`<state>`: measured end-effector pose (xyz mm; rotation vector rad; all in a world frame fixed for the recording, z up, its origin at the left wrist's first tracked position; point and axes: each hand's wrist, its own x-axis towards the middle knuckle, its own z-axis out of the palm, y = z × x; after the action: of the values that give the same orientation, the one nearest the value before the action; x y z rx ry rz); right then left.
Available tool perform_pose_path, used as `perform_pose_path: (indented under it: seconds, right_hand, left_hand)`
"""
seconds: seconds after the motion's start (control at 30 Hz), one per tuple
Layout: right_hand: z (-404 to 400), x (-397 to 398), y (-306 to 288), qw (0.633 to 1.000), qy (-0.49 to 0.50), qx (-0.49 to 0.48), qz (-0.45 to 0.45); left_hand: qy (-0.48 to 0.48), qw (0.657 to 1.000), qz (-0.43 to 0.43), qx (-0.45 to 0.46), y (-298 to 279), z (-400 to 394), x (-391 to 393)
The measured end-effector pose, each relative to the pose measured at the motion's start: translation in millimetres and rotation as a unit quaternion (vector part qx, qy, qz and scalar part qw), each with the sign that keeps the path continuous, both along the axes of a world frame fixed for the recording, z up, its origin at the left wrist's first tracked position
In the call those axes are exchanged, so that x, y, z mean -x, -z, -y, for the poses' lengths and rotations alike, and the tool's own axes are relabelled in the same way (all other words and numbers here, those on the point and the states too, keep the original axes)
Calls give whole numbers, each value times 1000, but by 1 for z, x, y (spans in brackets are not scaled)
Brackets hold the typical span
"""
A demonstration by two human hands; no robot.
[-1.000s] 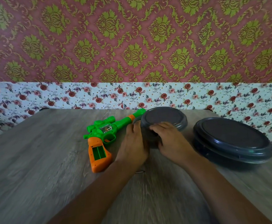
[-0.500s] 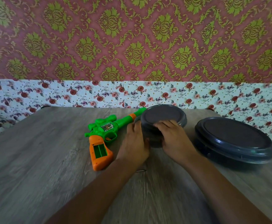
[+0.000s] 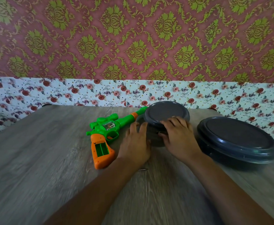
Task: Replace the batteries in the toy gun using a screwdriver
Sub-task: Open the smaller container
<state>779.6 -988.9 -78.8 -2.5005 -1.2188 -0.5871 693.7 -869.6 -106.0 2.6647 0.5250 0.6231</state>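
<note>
The toy gun [image 3: 110,127] lies on its side on the tabletop [image 3: 35,159], green barrel pointing away toward the wall, orange grip nearest the person. Its battery compartment [image 3: 102,148] in the grip is uncovered and looks empty (two green troughs, no cells visible), so the cover seems already off and any old batteries out; fitting fresh ones, closing the cover and driving the screw appear to be what is left. No screwdriver, cover or batteries can be made out.

Just right of the gun, touching or nearly touching its muzzle, stands a small round grey container [image 3: 155,137] with its lid [image 3: 165,112] tilted up at the near edge. The left hand [image 3: 135,146] rests against the container's side, fingers fairly straight, steadying it. The right hand [image 3: 178,137] curls over the lid's near rim, thumb underneath, prising it up, probably to reach what is stored inside.

Further right, apart from the hands, sits a larger lidded grey container [image 3: 237,140], closed. A thin dark sliver [image 3: 142,169] lies by the left wrist, too small to identify.

Count: one gun, two containers, two hands.
</note>
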Motion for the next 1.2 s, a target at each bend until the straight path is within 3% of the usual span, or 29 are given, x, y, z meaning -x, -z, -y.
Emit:
perform_pose_path:
  seconds: [0.37,0.67,0.87,1.2]
  right_hand:
    - [-5,6,-6,997,-25,-24,-74]
    - [-1,-3,-7,986,-75,-124,-81]
    - [11,-22,5,996,-11,55,-75]
    - [6,-21,1,996,-12,75,-39]
  left_hand:
    - [8,995,34,98,2,-6,-3]
    - [19,997,21,66,-1,-6,0]
    - [7,999,11,48,0,-7,-1]
    - [24,999,19,31,3,-13,-7]
